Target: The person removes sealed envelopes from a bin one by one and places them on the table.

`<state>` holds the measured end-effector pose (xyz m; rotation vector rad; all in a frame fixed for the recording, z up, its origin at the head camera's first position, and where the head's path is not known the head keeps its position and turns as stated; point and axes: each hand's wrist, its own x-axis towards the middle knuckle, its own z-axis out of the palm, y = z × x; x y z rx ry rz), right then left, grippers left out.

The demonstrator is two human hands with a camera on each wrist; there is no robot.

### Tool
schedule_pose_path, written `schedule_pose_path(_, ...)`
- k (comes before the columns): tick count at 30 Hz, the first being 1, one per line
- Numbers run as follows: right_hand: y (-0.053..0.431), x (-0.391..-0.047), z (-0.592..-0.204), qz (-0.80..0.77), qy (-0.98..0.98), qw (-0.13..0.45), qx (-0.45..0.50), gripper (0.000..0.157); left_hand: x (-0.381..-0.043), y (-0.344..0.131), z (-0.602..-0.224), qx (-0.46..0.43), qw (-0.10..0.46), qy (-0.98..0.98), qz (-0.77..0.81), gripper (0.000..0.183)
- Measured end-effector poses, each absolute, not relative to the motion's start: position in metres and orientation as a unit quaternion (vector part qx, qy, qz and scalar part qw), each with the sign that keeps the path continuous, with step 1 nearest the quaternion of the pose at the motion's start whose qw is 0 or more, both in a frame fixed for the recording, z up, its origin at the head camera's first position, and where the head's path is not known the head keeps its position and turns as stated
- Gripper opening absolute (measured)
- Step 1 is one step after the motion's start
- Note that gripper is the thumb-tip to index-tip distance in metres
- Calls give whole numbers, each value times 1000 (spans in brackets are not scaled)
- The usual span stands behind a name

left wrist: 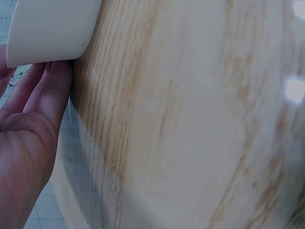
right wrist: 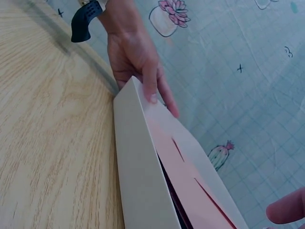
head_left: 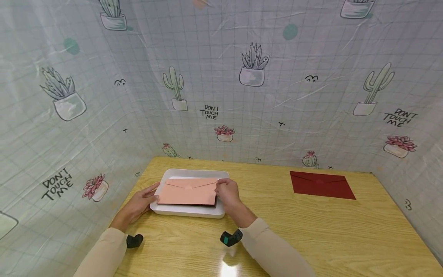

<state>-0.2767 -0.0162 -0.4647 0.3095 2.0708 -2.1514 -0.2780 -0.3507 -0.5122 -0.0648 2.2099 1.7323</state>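
Note:
A pink envelope [head_left: 188, 194] with its flap side up lies in a shallow white tray [head_left: 188, 211]. Under its near edge shows a dark strip, with dark red [right wrist: 178, 205] below it in the right wrist view. My left hand [head_left: 140, 204] grips the tray's left end, thumb over the rim and fingers outside and low against the wall. At the opposite end, my right hand [head_left: 228, 192] pinches the envelope's right edge with curled fingers. Only a fingertip of that hand shows in the right wrist view, so the exact contact is hidden there.
A dark red envelope [head_left: 322, 184] lies apart on the right of the wooden table [head_left: 283, 227]. Curtains [head_left: 221, 96] printed with cacti stand behind the table and along both sides. Black devices [head_left: 231, 238] are worn at both wrists.

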Motion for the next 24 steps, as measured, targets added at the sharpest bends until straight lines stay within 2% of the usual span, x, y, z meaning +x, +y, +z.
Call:
schedule_pose_path(7,-19,-277,-464,-709,693,69,113,41,-278,-350,-513,-21,163,776,609,68)
schedule_pose_path(24,-19,-277,-459,-683,719,64,110,35,-278,-351,-513,-15,163,777,608,68)
